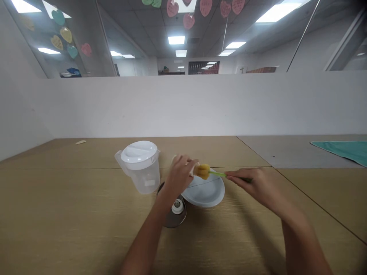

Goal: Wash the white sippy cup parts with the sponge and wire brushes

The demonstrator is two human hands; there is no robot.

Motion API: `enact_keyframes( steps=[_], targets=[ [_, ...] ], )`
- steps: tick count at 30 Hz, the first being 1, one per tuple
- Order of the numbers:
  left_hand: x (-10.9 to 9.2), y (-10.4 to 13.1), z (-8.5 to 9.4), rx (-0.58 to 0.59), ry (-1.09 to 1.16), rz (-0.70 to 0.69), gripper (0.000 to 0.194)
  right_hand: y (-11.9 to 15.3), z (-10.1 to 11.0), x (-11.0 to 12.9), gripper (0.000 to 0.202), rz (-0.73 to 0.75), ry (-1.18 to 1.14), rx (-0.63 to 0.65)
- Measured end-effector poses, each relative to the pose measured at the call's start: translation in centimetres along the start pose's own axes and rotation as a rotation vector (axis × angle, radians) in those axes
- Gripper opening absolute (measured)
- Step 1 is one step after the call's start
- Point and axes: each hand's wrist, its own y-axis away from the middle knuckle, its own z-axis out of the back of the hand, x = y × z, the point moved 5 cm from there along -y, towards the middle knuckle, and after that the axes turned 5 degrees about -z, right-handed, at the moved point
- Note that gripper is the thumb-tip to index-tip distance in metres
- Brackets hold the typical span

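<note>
Brush (203, 172) is up in the air over the worktop (86, 221), roughly level in view, yellow head to the left, green handle to the right. Right hand (256, 180) pinches the handle between thumb and fingers, dark end of the handle lying along the palm side. Left hand (181, 171) is curled around a white item (195, 169) (mostly covered by the fingers, so can't tell what it is), and its visible end sits right at the yellow head. Head looks to be at or partly inside that end; exact contact can't be told from this angle. Behind and below both, in view, a pale blue plate (205, 196) rests on the worktop, upper edge partly hidden by hand and brush. Round dark lid (174, 219) with a metal rim and white knob (177, 206) lies just left of the plate, partly behind the left forearm; can't tell whether it touches the plate. Clear pitcher (145, 177) with a white cover (139, 152) stands further left, handle pointing left. Small beige piece (80, 142) lies far back on the left. Teal cloth (342, 149) lies flat at far right on a grey section. White wall (186, 107) runs behind, glass above it carrying paper hearts (205, 7).
</note>
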Motion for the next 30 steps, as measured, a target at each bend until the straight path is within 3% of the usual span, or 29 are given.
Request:
enact_keyframes(
  steps=[3,6,11,14,16,18,21,24,27,30],
  targets=[
    [-1.6,-0.2,-2.2,0.090,0.030,-0.109,0.051,-0.9,-1.8,1.3,0.031,0.049,0.106,0.058],
    [-1.1,-0.3,-3.0,0.099,0.108,-0.075,0.051,-1.4,-1.8,0.9,0.030,0.057,0.089,0.096],
    [1.3,0.0,-2.9,0.082,-0.094,-0.023,0.049,-0.4,1.0,-3.7,0.031,-0.062,0.086,0.083],
    [1.9,0.2,-2.9,0.069,-0.201,-0.025,0.052,0.2,3.0,-6.8,0.032,-0.188,0.220,-0.069],
    [2.2,0.3,-2.9,0.051,-0.174,-0.005,0.055,0.0,3.8,-8.6,0.033,-0.282,0.315,-0.182],
    [2.3,0.3,-2.8,0.020,-0.074,0.039,0.055,-0.7,3.6,-10.0,0.035,-0.333,0.375,-0.206],
    [2.2,0.2,-2.2,-0.050,0.144,0.132,0.064,-2.5,1.6,-11.7,0.033,-0.353,0.372,-0.078],
    [1.7,0.2,-1.2,-0.084,0.347,0.211,0.078,-4.0,-2.1,-12.8,0.032,-0.398,0.258,0.197],
    [0.6,0.3,-0.6,0.023,0.554,0.282,0.088,-4.6,-5.8,-13.2,0.020,-0.410,0.174,0.402],
    [-1.3,0.6,-0.4,0.177,0.619,0.266,0.094,-4.4,-8.9,-13.7,0.009,-0.448,0.123,0.554]
  ],
)
